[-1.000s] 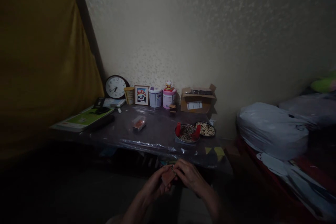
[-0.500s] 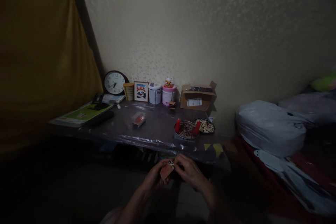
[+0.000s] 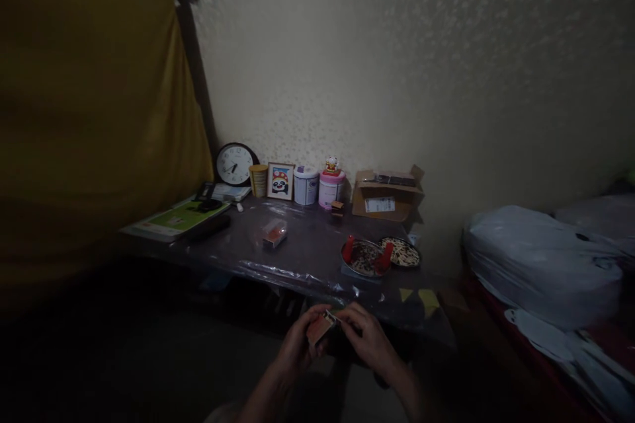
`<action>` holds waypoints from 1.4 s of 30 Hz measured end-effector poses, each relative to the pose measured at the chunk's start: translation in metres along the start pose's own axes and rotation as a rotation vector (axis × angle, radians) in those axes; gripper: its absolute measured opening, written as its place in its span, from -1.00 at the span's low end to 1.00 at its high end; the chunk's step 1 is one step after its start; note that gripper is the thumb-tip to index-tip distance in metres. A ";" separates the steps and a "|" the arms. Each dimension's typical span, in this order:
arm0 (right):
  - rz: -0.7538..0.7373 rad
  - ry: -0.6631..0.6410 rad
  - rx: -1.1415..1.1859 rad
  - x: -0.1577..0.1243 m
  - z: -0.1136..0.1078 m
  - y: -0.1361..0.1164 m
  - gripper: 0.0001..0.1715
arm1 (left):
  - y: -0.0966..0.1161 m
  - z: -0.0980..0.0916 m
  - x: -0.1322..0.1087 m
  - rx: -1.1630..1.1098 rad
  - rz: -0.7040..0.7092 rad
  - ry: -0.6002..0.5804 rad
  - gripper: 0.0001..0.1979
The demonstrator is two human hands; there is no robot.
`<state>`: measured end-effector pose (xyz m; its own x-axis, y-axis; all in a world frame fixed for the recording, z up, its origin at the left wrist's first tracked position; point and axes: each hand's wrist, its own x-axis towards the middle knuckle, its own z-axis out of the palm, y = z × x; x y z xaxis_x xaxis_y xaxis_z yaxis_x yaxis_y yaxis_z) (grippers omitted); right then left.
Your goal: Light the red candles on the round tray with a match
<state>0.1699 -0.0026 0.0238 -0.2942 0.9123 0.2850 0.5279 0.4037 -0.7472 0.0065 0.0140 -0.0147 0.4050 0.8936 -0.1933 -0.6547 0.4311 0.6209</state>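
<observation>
The dim surface point(image 3: 307, 248) lies beyond the hands; the matchbox point(image 3: 320, 329), below the candle plate point(image 3: 366, 258), now shows its tray slid out; left hand point(image 3: 297, 344) grips it, right hand point(image 3: 370, 342) fingers pinch at the tray.

A dark plastic-covered table point(image 3: 307, 248) is standing against the pale speckled wall point(image 3: 397, 79). A round wall clock point(image 3: 234, 164) is leaning at its back left, a small framed cartoon picture point(image 3: 280, 181) and two white cylindrical tins point(image 3: 306, 185) are sitting right of it, and an open brown cardboard box point(image 3: 385, 195) is sitting farther right. Two round metal dishes point(image 3: 364, 258) are lying near the front right edge.
</observation>
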 end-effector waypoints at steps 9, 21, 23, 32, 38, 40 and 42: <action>0.080 0.106 0.020 0.003 0.005 0.004 -0.88 | 0.004 0.008 -0.004 0.031 0.066 0.054 -0.85; 0.173 0.097 0.268 0.006 0.013 0.014 -0.86 | 0.007 0.009 -0.007 0.107 0.128 0.057 -0.85; 0.206 0.095 0.357 0.006 0.012 0.013 -0.81 | 0.004 0.006 -0.005 0.111 0.139 0.054 -0.84; 0.358 0.120 0.650 0.007 0.010 0.018 -0.65 | -0.001 -0.001 0.004 0.144 0.116 0.133 -0.96; 0.434 0.191 0.753 0.008 0.008 0.015 -0.70 | -0.004 -0.002 0.006 0.147 0.075 0.155 -0.86; 0.450 0.212 0.782 0.008 0.008 0.012 -0.70 | -0.006 -0.003 0.006 0.145 0.057 0.151 -0.81; 0.460 0.223 0.799 0.007 0.008 0.010 -0.70 | -0.006 -0.004 0.008 0.147 0.043 0.145 -0.74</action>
<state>0.1668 0.0078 0.0137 0.0091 0.9956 -0.0932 -0.1717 -0.0903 -0.9810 0.0114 0.0184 -0.0230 0.2757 0.9240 -0.2650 -0.5651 0.3789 0.7329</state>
